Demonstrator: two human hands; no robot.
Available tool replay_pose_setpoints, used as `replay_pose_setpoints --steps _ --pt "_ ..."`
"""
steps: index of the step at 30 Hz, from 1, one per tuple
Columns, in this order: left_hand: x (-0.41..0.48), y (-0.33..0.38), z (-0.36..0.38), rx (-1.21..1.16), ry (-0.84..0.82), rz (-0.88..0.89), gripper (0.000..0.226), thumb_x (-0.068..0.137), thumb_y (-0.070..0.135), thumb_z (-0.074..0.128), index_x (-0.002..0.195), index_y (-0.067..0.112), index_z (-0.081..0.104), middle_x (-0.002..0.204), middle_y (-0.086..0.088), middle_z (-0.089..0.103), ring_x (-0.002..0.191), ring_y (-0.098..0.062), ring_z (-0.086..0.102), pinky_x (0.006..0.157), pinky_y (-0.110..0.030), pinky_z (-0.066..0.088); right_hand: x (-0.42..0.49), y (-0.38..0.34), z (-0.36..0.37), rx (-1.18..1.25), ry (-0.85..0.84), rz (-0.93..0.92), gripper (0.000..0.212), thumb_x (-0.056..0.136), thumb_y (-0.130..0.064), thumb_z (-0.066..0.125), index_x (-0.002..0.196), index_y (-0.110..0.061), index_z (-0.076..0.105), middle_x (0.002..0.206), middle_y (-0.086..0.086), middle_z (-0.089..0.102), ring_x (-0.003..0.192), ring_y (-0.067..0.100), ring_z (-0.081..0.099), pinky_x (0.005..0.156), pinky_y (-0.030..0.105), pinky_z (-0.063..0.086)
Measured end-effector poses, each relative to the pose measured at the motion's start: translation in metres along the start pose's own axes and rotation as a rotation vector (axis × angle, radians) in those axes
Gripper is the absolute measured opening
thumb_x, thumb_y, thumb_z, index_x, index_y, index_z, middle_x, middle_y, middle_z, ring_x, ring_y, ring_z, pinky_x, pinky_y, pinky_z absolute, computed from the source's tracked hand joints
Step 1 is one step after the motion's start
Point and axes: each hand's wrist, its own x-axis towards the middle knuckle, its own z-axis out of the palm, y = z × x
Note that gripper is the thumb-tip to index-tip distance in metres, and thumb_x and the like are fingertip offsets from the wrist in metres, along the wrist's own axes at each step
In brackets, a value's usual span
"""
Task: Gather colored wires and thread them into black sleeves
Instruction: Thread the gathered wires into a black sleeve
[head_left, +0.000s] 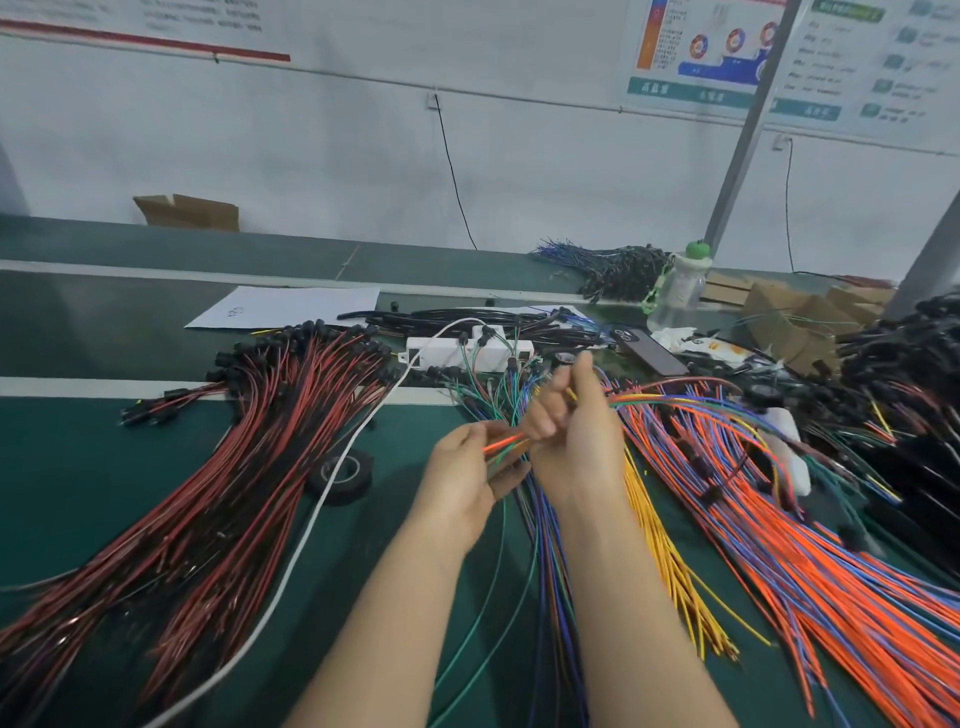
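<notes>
Head view: left hand (461, 480) and right hand (574, 434) both pinch 1 small bunch of colored wires (505, 445) above the desk (104, 447), seemingly evening ends for threading.

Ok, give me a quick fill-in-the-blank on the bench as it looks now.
1. The left hand and right hand both pinch a small bunch of colored ___.
2. The tape roll left of the hands is ___.
3. The bottle has a ___ cap.
4. The wire pile right of the hands is mostly ___.
Missing: wires; black; green; orange.
</notes>
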Motion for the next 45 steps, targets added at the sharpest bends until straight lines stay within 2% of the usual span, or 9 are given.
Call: replay_pose_setpoints --steps 6,10,13,16,19,24,29,36,45 --pt "-0.005 0.003 -0.006 -0.395 -0.044 -0.075 0.028 0.101 0.017 0.034 0.087 0.003 0.053 0.084 -0.014 0.067 0.08 -0.022 0.063 0.068 -0.036 0.054 0.006 0.003 -0.003 0.02 0.032 -0.048 0.049 0.102 -0.043 0.033 0.064 -0.014 0.043 0.041 -0.007 0.02 0.03 0.005 0.017 0.033 0.018 0.012" --pt "-0.007 0.0 0.005 -0.12 -0.011 0.017 0.029 0.098 0.008 0.037 0.077 0.008 0.056 0.062 -0.006 0.063 0.056 -0.012 0.058 0.046 -0.016 0.048 0.001 0.017 -0.003 -0.056 0.016 0.03 0.044 0.102 -0.038 0.038 0.066 -0.012 0.046 0.042 -0.007 0.021 0.031 0.006 0.018 0.034 0.018 0.012" --pt "-0.008 -0.004 0.006 0.243 -0.052 0.11 0.03 0.1 0.009 0.033 0.081 0.01 0.055 0.072 -0.006 0.059 0.06 -0.012 0.055 0.053 -0.018 0.049 0.003 0.018 -0.002 -0.076 0.024 0.007 0.05 0.102 -0.043 0.033 0.064 -0.013 0.044 0.042 -0.007 0.02 0.031 0.006 0.016 0.037 0.018 0.008" --pt "-0.015 -0.002 -0.004 0.524 -0.172 0.13 0.032 0.102 0.022 0.038 0.078 0.012 0.057 0.06 0.0 0.059 0.052 -0.009 0.054 0.052 -0.021 0.049 0.01 0.002 -0.005 -0.015 0.0 -0.019 0.052 0.102 -0.045 0.029 0.063 -0.013 0.041 0.039 -0.009 0.02 0.03 0.005 0.014 0.037 0.017 0.008" --pt "-0.017 0.009 -0.009 0.463 -0.22 0.127 0.032 0.098 0.018 0.047 0.068 0.01 0.054 0.054 0.003 0.05 0.043 -0.002 0.042 0.044 -0.014 0.04 0.014 -0.008 -0.007 0.059 -0.109 0.033 0.05 0.102 -0.045 0.026 0.065 -0.014 0.04 0.037 -0.009 0.021 0.035 0.006 0.006 0.03 0.016 0.013" --pt "-0.021 0.017 -0.01 0.289 -0.277 0.032 0.013 0.092 0.008 0.056 0.08 0.009 0.062 0.053 0.003 0.057 0.043 -0.002 0.047 0.044 -0.012 0.044 0.016 -0.013 -0.01 0.122 -0.226 0.075 0.057 0.101 -0.045 0.027 0.058 -0.015 0.048 0.036 -0.009 0.024 0.037 0.008 0.005 0.027 0.014 0.015" --pt "-0.022 0.014 -0.017 0.248 -0.341 0.159 0.013 0.089 0.004 0.057 0.1 0.003 0.065 0.068 -0.001 0.067 0.059 -0.004 0.059 0.059 -0.015 0.052 0.013 -0.014 -0.012 0.282 -0.126 0.055 0.049 0.102 -0.044 0.027 0.064 -0.014 0.039 0.036 -0.008 0.024 0.029 0.004 0.012 0.028 0.016 0.014" --pt "-0.02 0.009 -0.011 0.451 -0.238 0.525 0.016 0.093 0.004 0.052 0.086 0.009 0.065 0.06 0.004 0.067 0.055 -0.001 0.059 0.057 -0.015 0.051 0.007 -0.009 -0.008 0.5 -0.014 0.034 0.048 0.103 -0.042 0.027 0.065 -0.015 0.038 0.038 -0.007 0.024 0.026 0.006 0.02 0.031 0.018 0.012" --pt "-0.015 0.005 -0.022 0.306 -0.317 0.449 0.021 0.089 0.014 0.059 0.083 0.026 0.074 0.066 0.01 0.06 0.057 -0.003 0.048 0.055 -0.016 0.043 0.008 -0.006 -0.008 0.65 0.003 0.101 0.047 0.103 -0.039 0.03 0.064 -0.014 0.04 0.037 -0.006 0.023 0.025 0.007 0.021 0.027 0.017 0.016"
